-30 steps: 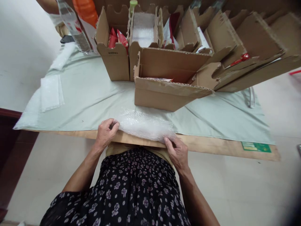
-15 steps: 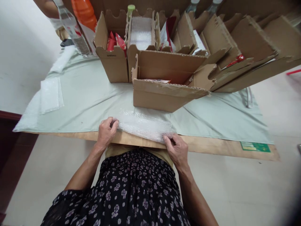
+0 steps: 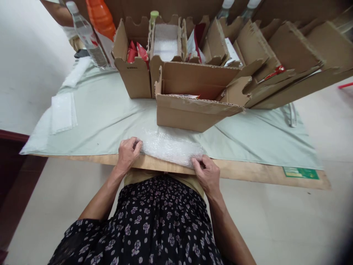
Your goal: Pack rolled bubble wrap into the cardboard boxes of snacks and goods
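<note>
A piece of clear bubble wrap [image 3: 169, 147] lies at the front edge of the table, partly over the bare wood. My left hand [image 3: 130, 150] pinches its left end between thumb and fingers. At its right end, my right hand [image 3: 206, 171] grips the near corner, fingers curled. Just behind the wrap stands an open cardboard box [image 3: 190, 114] with something white and red low inside. Further left on the cloth is a flat stack of white wrap pieces [image 3: 63, 113].
A row of open cardboard boxes [image 3: 138, 79] holding packets runs behind. A clear bottle [image 3: 89, 38] and an orange bottle [image 3: 102, 20] stand back left, near another person's arm [image 3: 59, 14]. A green card [image 3: 301, 172] lies at the front right edge.
My left hand has shifted slightly right along with the left end of the wrap. My right hand stays almost in place. The view has moved a little.
</note>
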{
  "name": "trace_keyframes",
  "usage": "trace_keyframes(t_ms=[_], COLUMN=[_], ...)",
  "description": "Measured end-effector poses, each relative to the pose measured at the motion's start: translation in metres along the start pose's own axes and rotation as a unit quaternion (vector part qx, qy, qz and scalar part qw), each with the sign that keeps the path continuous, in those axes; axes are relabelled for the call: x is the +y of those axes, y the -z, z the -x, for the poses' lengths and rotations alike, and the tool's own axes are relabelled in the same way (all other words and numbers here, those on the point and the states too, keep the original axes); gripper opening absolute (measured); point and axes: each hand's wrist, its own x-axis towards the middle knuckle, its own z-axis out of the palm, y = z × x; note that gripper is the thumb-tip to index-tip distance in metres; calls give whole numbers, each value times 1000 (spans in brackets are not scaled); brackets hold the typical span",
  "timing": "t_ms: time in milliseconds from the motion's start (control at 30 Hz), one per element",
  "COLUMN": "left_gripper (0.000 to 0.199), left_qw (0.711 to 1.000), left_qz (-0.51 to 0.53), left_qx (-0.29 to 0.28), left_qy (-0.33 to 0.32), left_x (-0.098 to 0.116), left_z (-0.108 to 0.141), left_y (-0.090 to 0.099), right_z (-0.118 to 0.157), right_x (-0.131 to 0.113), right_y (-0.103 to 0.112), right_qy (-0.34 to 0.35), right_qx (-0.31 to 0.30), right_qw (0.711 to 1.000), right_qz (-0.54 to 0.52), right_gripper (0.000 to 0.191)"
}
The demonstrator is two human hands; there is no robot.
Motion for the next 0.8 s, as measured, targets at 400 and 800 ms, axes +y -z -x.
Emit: trace_keyframes(t_ms=[400,800], left_gripper=[19,15], left_qw=[1000,999], left_qz=[6,-28], left_qx=[-1,-2], left_qy=[-10,-32], left_x=[0,-2], left_z=[2,0], left_y=[-1,-6], right_z=[-1,-1], right_x=[10,11], right_y=[-5,-14], right_qy=[17,65], right_qx=[2,17], right_qw=[999,997], right_qz=[-27,27], right_gripper=[19,22])
